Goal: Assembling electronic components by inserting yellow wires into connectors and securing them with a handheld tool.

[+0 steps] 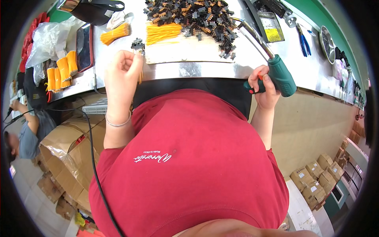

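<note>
My left hand (123,75) is closed in a pinch above the table's front edge, holding a small black slide-switch-like part (137,44) with thin yellow wire ends hanging below the fingers. Wrapped round a green soldering gun (282,77) is my right hand (265,87); its metal tip points up and left toward the pile. A large heap of small black and brown switch-like parts (197,17) covers the back of a pale board (185,55). Beside the heap lies a loose bundle of yellow wires (161,34), and another bundle (114,34) is to its left.
Blue-handled pliers (304,44), a tray with a yellow pad (273,34) and a metal bowl (326,45) stand right. Bundled yellow wires (63,71) and a plastic bag (51,41) lie left. A black cable (93,158) runs past my left arm. A person (37,124) works left.
</note>
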{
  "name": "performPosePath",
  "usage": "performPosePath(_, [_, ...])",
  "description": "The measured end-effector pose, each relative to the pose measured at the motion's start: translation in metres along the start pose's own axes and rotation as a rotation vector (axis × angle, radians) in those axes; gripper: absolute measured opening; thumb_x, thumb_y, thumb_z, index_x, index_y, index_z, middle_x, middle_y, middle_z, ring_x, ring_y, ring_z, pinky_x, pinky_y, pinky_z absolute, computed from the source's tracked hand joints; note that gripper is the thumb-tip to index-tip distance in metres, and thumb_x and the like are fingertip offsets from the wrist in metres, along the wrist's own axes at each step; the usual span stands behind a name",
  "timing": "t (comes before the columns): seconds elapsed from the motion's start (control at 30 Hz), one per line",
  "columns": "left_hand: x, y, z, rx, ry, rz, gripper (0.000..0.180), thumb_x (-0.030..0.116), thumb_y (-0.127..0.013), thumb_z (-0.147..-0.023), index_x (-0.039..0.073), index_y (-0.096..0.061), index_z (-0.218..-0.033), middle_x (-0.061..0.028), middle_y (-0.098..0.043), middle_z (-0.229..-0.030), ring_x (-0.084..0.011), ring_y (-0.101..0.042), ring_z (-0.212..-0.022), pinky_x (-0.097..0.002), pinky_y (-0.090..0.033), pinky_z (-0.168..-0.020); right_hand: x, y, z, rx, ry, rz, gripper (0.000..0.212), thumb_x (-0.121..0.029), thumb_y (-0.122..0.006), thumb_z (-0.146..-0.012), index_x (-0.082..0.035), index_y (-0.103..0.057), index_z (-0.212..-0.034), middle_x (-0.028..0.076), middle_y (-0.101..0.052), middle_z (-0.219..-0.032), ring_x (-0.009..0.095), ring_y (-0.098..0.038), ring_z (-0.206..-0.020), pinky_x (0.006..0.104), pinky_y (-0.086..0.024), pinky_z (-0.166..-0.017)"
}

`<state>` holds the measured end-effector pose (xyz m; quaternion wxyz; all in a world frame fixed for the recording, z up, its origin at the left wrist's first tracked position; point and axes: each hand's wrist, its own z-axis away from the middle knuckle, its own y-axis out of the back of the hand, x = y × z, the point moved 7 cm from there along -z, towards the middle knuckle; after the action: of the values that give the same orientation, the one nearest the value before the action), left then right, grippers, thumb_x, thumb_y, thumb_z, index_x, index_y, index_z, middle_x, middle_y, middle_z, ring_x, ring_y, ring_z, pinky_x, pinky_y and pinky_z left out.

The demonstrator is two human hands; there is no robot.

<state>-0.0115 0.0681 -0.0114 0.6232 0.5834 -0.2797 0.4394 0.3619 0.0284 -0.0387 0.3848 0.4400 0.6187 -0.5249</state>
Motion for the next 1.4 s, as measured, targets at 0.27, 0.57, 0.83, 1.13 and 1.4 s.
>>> performPosePath(0.27, [0.066, -0.019, 0.008, 0.242, -0.619, -0.369, 0.015, 0.008, -0.071, -0.080, 0.003, -0.061, -0.090, -0.0103, -0.058, -0.080, -0.0244, -0.057, -0.073, -0.0355, -0.047, -0.069, 0.000, 0.000, -0.002, 0.009, 0.002, -0.027, 0.015, -0.016, -0.055, -0.092, -0.002, -0.052, -0.096, 0.016, -0.059, -0.086, 0.012, -0.043, -0.049, 0.0294, -0.038, -0.054])
performPosePath(0.57, [0.088, -0.106, 0.006, 0.008, -0.896, -0.422, 0.026, 0.012, -0.070, -0.080, 0.004, -0.062, -0.103, -0.0095, -0.053, -0.089, -0.0270, -0.053, -0.087, -0.0385, -0.045, -0.079, 0.003, -0.001, -0.001, 0.014, -0.001, -0.040, 0.014, -0.015, -0.055, -0.092, -0.001, -0.053, -0.097, 0.016, -0.059, -0.086, 0.012, -0.044, -0.050, 0.0296, -0.039, -0.055])
performPosePath(0.83, [0.087, -0.103, 0.007, -0.098, -0.893, -0.403, 0.017, 0.003, -0.067, -0.078, 0.004, -0.061, -0.094, -0.0081, -0.057, -0.090, -0.0278, -0.054, -0.088, -0.0370, -0.046, -0.079, 0.002, 0.000, -0.001, 0.067, 0.003, -0.037, 0.017, -0.014, -0.057, -0.090, 0.002, -0.054, -0.089, 0.015, -0.059, -0.080, 0.012, -0.044, -0.049, 0.0284, -0.040, -0.052])
performPosePath(1.13, [0.083, -0.090, 0.003, -0.125, -0.876, -0.327, 0.021, 0.002, -0.065, -0.075, 0.004, -0.060, -0.095, -0.0091, -0.058, -0.087, -0.0289, -0.056, -0.087, -0.0387, -0.046, -0.079, 0.002, -0.001, -0.001, 0.021, 0.007, -0.016, 0.015, -0.015, -0.056, -0.092, -0.001, -0.053, -0.095, 0.016, -0.058, -0.084, 0.012, -0.043, -0.049, 0.0285, -0.038, -0.053])
performPosePath(1.4, [0.077, -0.075, 0.012, -0.263, -0.881, -0.324, 0.019, 0.000, -0.065, -0.075, 0.002, -0.062, -0.094, -0.0100, -0.060, -0.091, -0.0275, -0.057, -0.091, -0.0354, -0.047, -0.081, 0.000, -0.004, -0.002, 0.016, 0.020, 0.000, 0.015, -0.015, -0.056, -0.092, -0.001, -0.053, -0.095, 0.016, -0.059, -0.082, 0.011, -0.043, -0.049, 0.0285, -0.039, -0.052])
